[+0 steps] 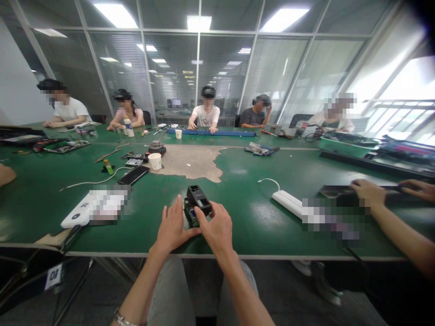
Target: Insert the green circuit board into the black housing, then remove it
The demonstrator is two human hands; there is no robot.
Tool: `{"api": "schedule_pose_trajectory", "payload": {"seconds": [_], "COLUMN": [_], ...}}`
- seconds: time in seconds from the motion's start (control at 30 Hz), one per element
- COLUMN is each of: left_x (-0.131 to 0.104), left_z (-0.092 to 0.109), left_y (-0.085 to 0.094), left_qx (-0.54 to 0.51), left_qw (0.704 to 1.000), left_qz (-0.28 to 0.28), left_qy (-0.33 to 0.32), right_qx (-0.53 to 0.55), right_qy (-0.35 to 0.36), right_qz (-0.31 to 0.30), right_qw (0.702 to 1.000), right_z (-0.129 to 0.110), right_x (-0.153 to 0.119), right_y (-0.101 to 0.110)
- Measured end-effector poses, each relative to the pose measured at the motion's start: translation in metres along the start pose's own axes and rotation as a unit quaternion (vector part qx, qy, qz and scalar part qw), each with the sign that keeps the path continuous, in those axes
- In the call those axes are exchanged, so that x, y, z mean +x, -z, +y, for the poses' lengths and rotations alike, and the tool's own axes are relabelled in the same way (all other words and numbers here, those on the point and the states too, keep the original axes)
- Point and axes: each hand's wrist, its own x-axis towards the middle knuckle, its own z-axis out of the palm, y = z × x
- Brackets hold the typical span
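In front of me, near the table's edge, a black plastic housing (200, 199) with rectangular openings sits tilted against a green circuit board (192, 216) that carries a blue part. My right hand (217, 226) grips the housing from its right side, thumb in front and fingers mostly hidden behind. My left hand (172, 224) is open along the left side of the board, with its fingers stretched out and its thumb reaching toward the board's near end. Whether the left thumb touches the board, I cannot tell.
Left lie a white power bank (79, 210) and a black phone (134, 174), with a paper cup (155, 161) beyond. Right is a white power strip (288, 203); a co-worker's hands (370, 192) rest by a dark long part. Several people sit across the green table (244, 181).
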Motion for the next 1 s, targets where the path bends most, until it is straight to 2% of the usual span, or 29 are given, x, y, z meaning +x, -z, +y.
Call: {"api": "schedule_pose_trajectory", "payload": {"seconds": [0.3, 0.6, 0.8, 1.0], "left_x": [-0.002, -0.002, -0.002, -0.002], "left_z": [-0.001, 0.001, 0.002, 0.001], "left_y": [0.002, 0.005, 0.006, 0.003], "left_qx": [-0.016, -0.017, -0.013, -0.016], "left_qw": [1.0, 1.0, 1.0, 1.0], "left_qz": [-0.006, -0.023, -0.021, -0.011], "left_qy": [-0.002, 0.008, 0.01, 0.007], "right_qx": [-0.068, -0.116, -0.097, -0.049], "right_qy": [-0.012, -0.018, -0.016, -0.015], "right_qz": [-0.058, -0.096, -0.069, -0.067], "right_qw": [0.996, 0.988, 0.993, 0.996], "right_z": [-0.015, -0.003, 0.001, -0.005], "right_x": [-0.006, -0.024, -0.022, -0.018], "right_y": [-0.008, -0.015, -0.016, -0.018]}}
